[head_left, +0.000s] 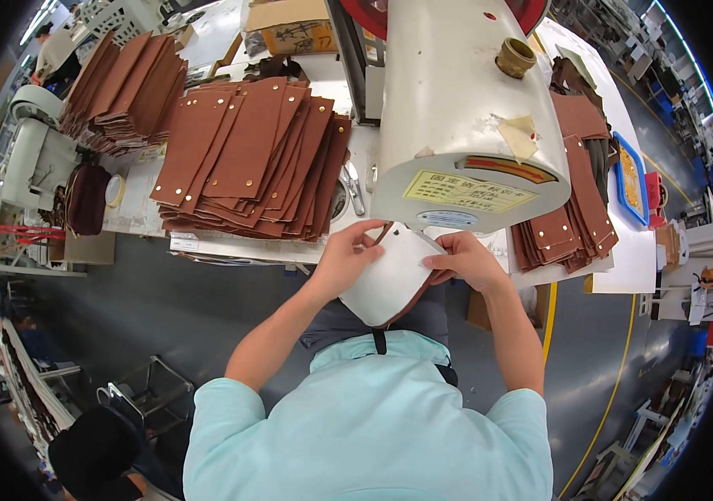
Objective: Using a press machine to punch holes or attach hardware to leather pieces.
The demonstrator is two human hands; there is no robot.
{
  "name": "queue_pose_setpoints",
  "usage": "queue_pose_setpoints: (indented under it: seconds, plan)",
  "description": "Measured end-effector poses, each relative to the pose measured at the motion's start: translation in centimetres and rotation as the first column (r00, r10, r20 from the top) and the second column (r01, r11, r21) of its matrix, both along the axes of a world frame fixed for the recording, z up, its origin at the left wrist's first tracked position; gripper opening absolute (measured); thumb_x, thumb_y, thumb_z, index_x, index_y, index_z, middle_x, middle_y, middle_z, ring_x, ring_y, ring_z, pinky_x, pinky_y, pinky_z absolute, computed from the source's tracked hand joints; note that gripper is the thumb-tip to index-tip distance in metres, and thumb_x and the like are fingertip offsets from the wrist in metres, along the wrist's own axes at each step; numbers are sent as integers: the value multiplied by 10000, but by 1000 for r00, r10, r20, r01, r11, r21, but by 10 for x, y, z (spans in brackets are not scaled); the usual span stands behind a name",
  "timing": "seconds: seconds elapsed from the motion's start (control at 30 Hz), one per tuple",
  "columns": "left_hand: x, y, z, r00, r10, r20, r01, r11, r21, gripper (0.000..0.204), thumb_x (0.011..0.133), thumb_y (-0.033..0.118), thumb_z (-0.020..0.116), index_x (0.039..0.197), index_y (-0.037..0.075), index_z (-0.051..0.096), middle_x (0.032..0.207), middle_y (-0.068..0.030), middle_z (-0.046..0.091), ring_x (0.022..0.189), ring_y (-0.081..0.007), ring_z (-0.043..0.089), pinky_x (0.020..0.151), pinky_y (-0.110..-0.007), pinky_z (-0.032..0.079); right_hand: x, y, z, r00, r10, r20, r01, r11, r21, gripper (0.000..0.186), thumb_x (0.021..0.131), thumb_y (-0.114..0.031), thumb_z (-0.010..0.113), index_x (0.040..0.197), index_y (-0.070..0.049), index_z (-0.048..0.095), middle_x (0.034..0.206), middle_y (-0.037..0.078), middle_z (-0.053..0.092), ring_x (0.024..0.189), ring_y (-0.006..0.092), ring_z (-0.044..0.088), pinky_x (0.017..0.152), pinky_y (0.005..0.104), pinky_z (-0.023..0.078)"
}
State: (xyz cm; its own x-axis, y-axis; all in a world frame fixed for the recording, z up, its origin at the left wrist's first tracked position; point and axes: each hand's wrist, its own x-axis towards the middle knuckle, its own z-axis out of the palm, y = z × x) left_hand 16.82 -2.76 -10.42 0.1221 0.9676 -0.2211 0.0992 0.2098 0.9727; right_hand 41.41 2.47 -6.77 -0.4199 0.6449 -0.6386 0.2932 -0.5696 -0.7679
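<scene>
Between both hands is a brown leather panel, its pale underside facing up and a brown edge showing along the lower right. My left hand pinches its upper left edge between thumb and fingers. On the opposite edge, my right hand grips it with the thumb on top. The panel's far end sits under the front of a large white machine, whose working point is hidden from here. Left of the machine lies a fanned stack of brown leather panels with brass-coloured studs. Another studded stack lies to the right.
Farther left stands a second pile of brown panels. A blue tray of small yellowish parts rests at the right. Behind are a cardboard box and dark scraps. A person in a black cap is at lower left.
</scene>
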Motion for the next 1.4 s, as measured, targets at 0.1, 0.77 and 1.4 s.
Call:
queue_pose_setpoints:
  seconds: [0.1,0.77,1.4]
  plan:
    - [-1,-25,11,980,99,172,-68,981,-180,352,882,44,682,1217,-28,605,813,-22,646,708,-69,619,611,-216,492,2,-3,-1,992,-57,-114,54,998,-35,186,841,-66,759,982,3,660,867,40,676,802,155,665,736,297,587]
    - [0,35,-17,980,45,195,-29,996,-85,256,838,55,718,1072,-30,658,942,-110,721,774,-142,675,628,-270,514,-34,22,-19,968,-250,19,239,942,238,343,787,4,763,1110,-6,646,976,101,689,814,193,677,629,309,569]
    - [-77,-5,65,922,286,-262,-171,906,388,171,854,80,732,1008,24,684,869,-78,691,817,-162,688,694,-320,533,81,-91,6,973,56,225,-170,833,526,141,880,-18,675,1004,31,627,712,10,546,662,70,472,592,258,420]
